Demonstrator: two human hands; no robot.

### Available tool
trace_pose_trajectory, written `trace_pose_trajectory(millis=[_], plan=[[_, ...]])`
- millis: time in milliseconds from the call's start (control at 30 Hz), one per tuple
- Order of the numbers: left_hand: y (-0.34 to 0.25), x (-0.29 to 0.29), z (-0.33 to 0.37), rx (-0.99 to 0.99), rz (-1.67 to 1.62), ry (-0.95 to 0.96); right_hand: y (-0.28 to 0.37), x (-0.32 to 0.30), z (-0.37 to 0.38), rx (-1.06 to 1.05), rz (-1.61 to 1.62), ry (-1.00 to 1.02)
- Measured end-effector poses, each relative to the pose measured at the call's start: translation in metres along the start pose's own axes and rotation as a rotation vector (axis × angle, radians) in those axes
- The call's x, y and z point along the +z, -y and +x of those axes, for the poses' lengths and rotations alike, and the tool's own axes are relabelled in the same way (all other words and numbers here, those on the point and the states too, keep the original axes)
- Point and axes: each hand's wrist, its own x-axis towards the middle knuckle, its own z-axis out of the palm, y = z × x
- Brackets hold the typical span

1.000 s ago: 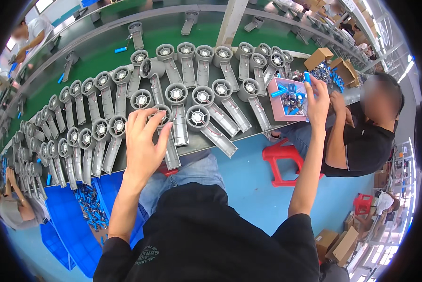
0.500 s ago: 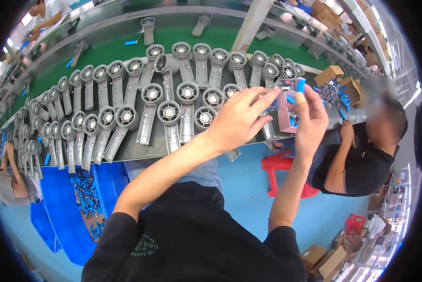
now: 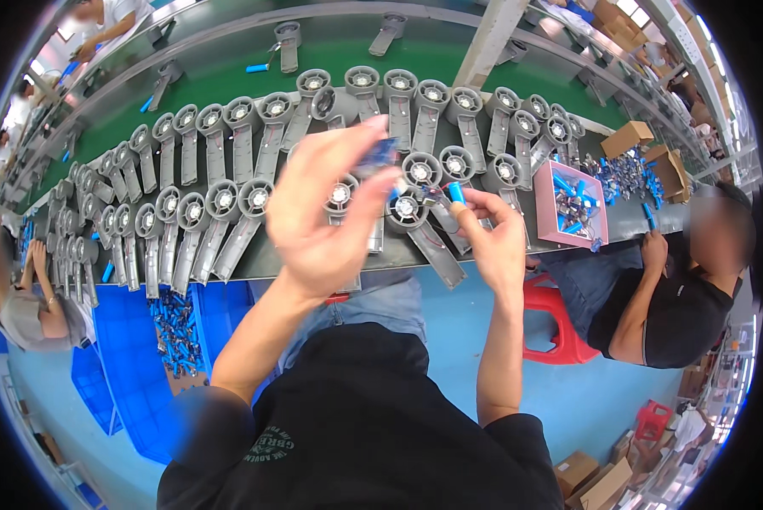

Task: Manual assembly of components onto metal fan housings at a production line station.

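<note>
My left hand (image 3: 317, 212) is raised over the middle of the bench, slightly blurred. Between its thumb and fingertips is a small dark blue piece (image 3: 380, 155) that looks like a circuit board. My right hand (image 3: 493, 242), lower and further right, pinches a blue cylindrical battery (image 3: 456, 193). Thin wires and small parts run beside the battery toward my left hand. Just behind them lies a grey fan housing (image 3: 407, 209), a round fan head with an open, trough-shaped handle. My left hand partly covers other housings.
Rows of similar housings (image 3: 222, 200) fill the bench. A pink box (image 3: 544, 200) with batteries stands to the right, near a loose pile (image 3: 632, 174) of them. A co-worker's hand (image 3: 653, 251) is at the right bench edge. Blue crates (image 3: 135, 382) and a red stool (image 3: 560, 340) are below.
Both hands have come left, away from the pink box, and have drawn apart. The battery is now in my right hand and the dark blue piece in my left. The view has shifted slightly.
</note>
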Motion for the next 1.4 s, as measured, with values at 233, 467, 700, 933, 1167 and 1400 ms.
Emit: trace_pose_trajectory(millis=[233, 467, 700, 933, 1167, 1400], plan=[[-0.004, -0.058, -0.024, -0.676, -0.499, -0.01, -0.017, 0.003, -0.007, -0.102, -0.394, -0.12], [0.002, -0.074, -0.061, -0.511, 0.159, 0.311, 0.037, 0.051, -0.031, -0.303, 0.111, 0.182], [-0.002, -0.083, -0.062, -0.451, 0.207, 0.338, 0.051, 0.092, -0.037, -0.25, 0.191, 0.469], [0.013, -0.1, -0.08, -0.412, 0.078, 0.28, 0.04, 0.09, -0.034, 0.041, 0.429, 0.485], [0.005, -0.092, -0.08, -0.733, 0.053, 0.272, 0.019, 0.079, -0.027, -0.089, 0.094, 0.328], [0.015, -0.068, -0.09, -0.289, 0.61, 0.474, 0.026, 0.109, -0.036, -0.206, -0.216, 0.208]])
